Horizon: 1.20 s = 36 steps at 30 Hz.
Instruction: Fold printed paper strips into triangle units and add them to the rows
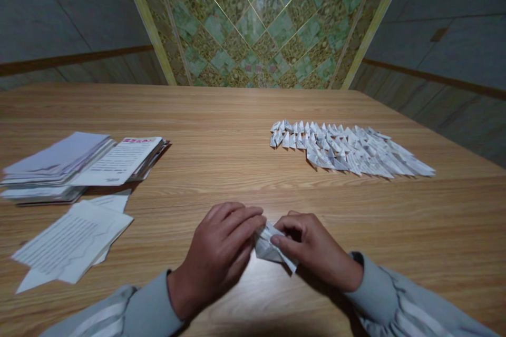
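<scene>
A small piece of folded printed paper (269, 247) lies between my two hands, just above the table at the front middle. My left hand (223, 247) curls over its left end, the fingers together and the thumb hidden. At the right side my right hand (312, 247) pinches the paper between thumb and forefinger. One narrow corner of the paper points down toward me. Beyond the hands, to the right, several rows of small folded paper pieces (336, 145) with pointed tips are lined up on the table.
On the left of the wooden table (213, 168) lies a stack of papers and booklets (63, 158), topped partly by a printed sheet (122, 160). Loose printed sheets (75, 237) lie nearer to me. A tiled wall (253, 21) rises behind the table's far edge.
</scene>
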Each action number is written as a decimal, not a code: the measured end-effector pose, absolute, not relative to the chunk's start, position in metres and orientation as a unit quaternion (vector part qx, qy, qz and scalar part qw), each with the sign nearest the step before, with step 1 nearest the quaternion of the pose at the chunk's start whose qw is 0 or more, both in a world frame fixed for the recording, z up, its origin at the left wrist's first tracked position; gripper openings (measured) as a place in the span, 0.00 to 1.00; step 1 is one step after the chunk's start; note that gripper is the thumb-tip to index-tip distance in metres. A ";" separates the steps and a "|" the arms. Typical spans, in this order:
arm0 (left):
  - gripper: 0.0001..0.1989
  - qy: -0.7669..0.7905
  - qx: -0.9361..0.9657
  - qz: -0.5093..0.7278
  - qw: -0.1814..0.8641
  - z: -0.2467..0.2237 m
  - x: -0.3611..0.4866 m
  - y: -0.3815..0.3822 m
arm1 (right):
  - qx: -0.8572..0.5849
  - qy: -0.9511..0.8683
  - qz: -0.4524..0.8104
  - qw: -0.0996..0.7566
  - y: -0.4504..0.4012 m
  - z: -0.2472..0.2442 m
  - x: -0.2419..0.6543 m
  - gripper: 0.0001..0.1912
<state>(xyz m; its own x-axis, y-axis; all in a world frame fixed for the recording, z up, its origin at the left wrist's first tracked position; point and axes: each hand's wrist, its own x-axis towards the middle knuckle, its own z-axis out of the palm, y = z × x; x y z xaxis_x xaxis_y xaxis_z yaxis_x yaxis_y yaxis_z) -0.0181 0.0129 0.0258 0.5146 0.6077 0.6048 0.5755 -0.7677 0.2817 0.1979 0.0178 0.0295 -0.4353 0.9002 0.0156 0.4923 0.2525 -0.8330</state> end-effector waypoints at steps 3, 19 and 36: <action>0.21 0.371 0.836 0.390 0.104 0.026 -0.018 0.014 | -0.441 -0.809 0.258 0.291 0.018 0.030 0.198 0.09; 0.17 0.479 0.478 0.425 0.601 0.026 -0.006 0.018 | -0.458 -0.703 0.434 0.330 0.018 0.034 0.200 0.21; 0.04 0.458 0.716 0.362 0.383 0.029 -0.012 0.018 | -0.426 -0.810 0.239 0.324 0.021 0.031 0.200 0.10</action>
